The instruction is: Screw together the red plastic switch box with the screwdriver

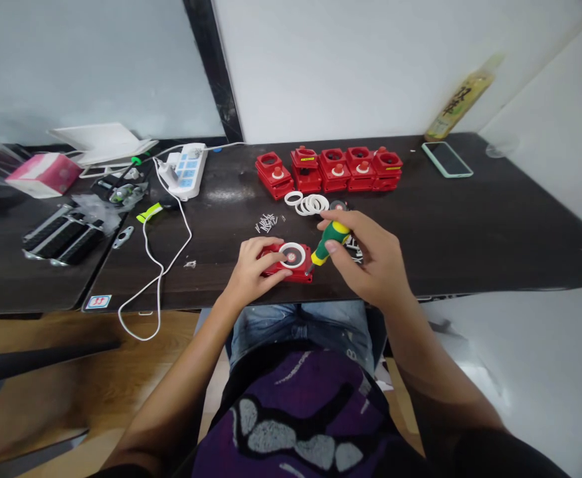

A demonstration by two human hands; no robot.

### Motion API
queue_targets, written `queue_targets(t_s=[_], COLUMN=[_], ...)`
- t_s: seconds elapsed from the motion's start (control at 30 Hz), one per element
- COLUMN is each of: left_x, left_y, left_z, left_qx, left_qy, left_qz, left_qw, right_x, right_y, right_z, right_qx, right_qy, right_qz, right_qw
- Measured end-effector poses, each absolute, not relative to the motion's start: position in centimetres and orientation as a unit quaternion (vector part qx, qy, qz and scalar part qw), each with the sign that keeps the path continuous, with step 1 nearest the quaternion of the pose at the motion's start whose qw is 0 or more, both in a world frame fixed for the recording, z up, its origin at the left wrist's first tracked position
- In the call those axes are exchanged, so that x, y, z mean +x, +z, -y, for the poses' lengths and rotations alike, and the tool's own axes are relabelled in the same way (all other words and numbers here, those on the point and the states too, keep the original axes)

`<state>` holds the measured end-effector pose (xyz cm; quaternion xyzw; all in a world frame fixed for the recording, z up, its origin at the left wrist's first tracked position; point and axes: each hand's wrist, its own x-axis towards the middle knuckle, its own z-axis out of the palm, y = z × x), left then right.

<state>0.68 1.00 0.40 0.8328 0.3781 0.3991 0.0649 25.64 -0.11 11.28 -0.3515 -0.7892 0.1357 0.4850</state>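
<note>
On the dark table in front of me lies a red plastic housing, with a white ring around a dark round disc on its face. My left hand grips it from the left, with fingers over its edges and onto the disc. Wrapped in my right hand is a screwdriver with a green and yellow handle. It is tilted, its tip at the housing's lower right corner. A pile of screws lies beyond my left hand, and loose white rings lie past the housing. Small parts beneath my right hand are partly hidden.
Several red housings stand in a row at the back. A phone and a yellow-labelled bottle are back right. At left are a power strip, a looping white cable, a pink box and black parts.
</note>
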Motion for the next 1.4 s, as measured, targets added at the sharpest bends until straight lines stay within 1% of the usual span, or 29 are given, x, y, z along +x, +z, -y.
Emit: queue_targets(t_s=[0.07, 0.27, 0.37, 0.47, 0.57, 0.8, 1.07, 1.3, 1.4], left_x=[0.66, 0.66, 0.65, 0.65, 0.64, 0.62, 0.62, 0.64, 0.74], left_y=[0.38, 0.36, 0.31, 0.29, 0.29, 0.38, 0.39, 0.37, 0.59], left_z=[-1.02, -1.05, -1.01, -0.97, -1.00, -1.00, -0.95, -0.95, -0.90], left_qx=[0.834, 0.833, 0.832, 0.834, 0.836, 0.830, 0.829, 0.831, 0.830], left_qy=[0.400, 0.411, 0.405, 0.400, 0.403, 0.401, 0.400, 0.385, 0.383], left_qz=[-0.376, -0.367, -0.374, -0.375, -0.368, -0.381, -0.384, -0.395, -0.397], left_qw=[0.062, 0.053, 0.057, 0.055, 0.051, 0.069, 0.072, 0.077, 0.077], right_x=[25.62, 25.91, 26.17, 26.35, 26.27, 25.91, 26.02, 25.73, 25.68], right_y=[11.20, 11.21, 11.49, 11.71, 11.64, 11.48, 11.13, 11.04, 11.20], right_z=[-0.02, -0.41, -0.30, 0.03, 0.23, -0.28, -0.21, -0.38, -0.11], right_qx=[-0.356, -0.382, -0.383, -0.362, -0.345, -0.367, -0.354, -0.371, -0.368], right_qy=[0.132, 0.067, 0.077, 0.116, 0.148, 0.076, 0.111, 0.080, 0.099], right_qz=[0.787, 0.775, 0.777, 0.795, 0.794, 0.783, 0.788, 0.775, 0.781], right_qw=[0.486, 0.499, 0.493, 0.472, 0.478, 0.497, 0.491, 0.506, 0.495])
